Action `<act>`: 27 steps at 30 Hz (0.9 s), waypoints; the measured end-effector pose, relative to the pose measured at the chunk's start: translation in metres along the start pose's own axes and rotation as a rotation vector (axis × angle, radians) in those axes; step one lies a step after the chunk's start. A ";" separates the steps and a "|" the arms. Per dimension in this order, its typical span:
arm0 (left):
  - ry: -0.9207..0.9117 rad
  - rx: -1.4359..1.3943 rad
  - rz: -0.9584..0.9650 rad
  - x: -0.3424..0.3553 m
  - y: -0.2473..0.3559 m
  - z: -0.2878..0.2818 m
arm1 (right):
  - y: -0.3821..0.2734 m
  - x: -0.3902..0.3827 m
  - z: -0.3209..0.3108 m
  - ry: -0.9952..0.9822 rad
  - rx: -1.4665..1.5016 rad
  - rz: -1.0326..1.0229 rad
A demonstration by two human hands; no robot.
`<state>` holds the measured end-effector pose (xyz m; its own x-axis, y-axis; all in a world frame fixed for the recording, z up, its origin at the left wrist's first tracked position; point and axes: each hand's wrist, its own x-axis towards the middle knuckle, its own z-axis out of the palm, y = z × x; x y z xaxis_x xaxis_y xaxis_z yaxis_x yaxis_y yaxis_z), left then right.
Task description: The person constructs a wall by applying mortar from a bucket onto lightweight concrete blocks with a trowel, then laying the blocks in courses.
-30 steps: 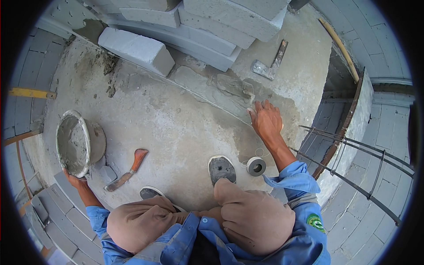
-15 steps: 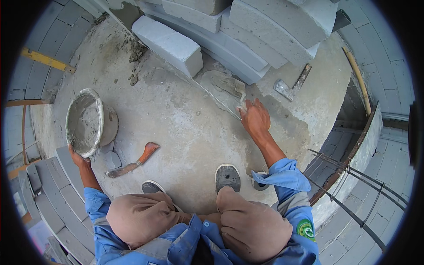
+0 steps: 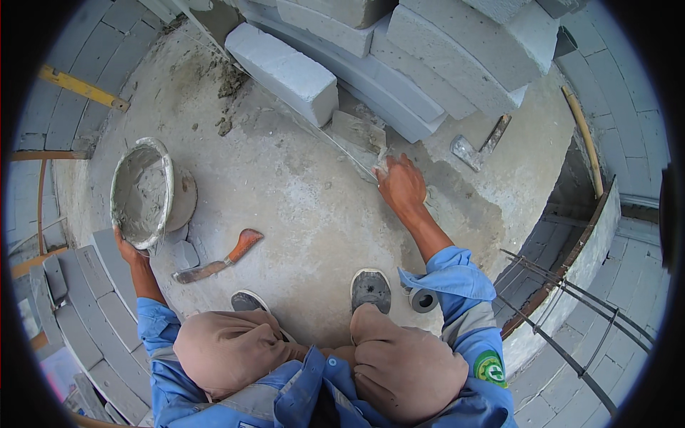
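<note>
My left hand [image 3: 130, 248] grips the edge of a mortar bucket [image 3: 140, 191] tilted at the left. My right hand [image 3: 402, 184] is closed on a mortar-smeared trowel [image 3: 360, 134], its handle mostly hidden; the blade lies in a strip of wet mortar beside a taut string. A white block [image 3: 278, 68] sits at the upper end of that strip. An orange-handled blade tool [image 3: 239, 250] lies on the concrete floor between the bucket and my shoes.
Stacked blocks [image 3: 449, 53] stand at the top; more [image 3: 93, 307] lie lower left. A metal mallet [image 3: 467, 150], tape-like roll [image 3: 422, 299] and wooden stick [image 3: 581, 135] lie rightward, near an opening [image 3: 542, 228] with rebar [image 3: 585, 299]. A yellow level [image 3: 82, 85] is upper left.
My right hand and the trowel have moved left along the mortar strip, closer to the white block. The camera view has shifted; my left hand still holds the bucket.
</note>
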<state>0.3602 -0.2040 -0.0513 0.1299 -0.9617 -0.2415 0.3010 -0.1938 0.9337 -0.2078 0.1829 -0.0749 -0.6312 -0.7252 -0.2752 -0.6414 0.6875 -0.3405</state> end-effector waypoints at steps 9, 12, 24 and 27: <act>0.010 -0.020 0.020 0.003 0.008 -0.004 | 0.013 0.001 -0.014 0.060 0.163 0.138; -0.041 -0.028 -0.005 0.002 0.002 -0.002 | 0.045 0.012 -0.014 0.088 0.185 0.095; 0.014 -0.002 -0.016 -0.008 0.004 0.008 | 0.025 0.027 -0.018 -0.292 0.184 0.100; 0.000 -0.006 -0.011 -0.001 0.005 0.004 | 0.046 0.007 -0.024 -0.322 0.179 0.098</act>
<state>0.3573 -0.2046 -0.0453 0.1263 -0.9596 -0.2516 0.3078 -0.2032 0.9295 -0.2519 0.2103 -0.0713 -0.4981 -0.6504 -0.5734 -0.4803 0.7575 -0.4421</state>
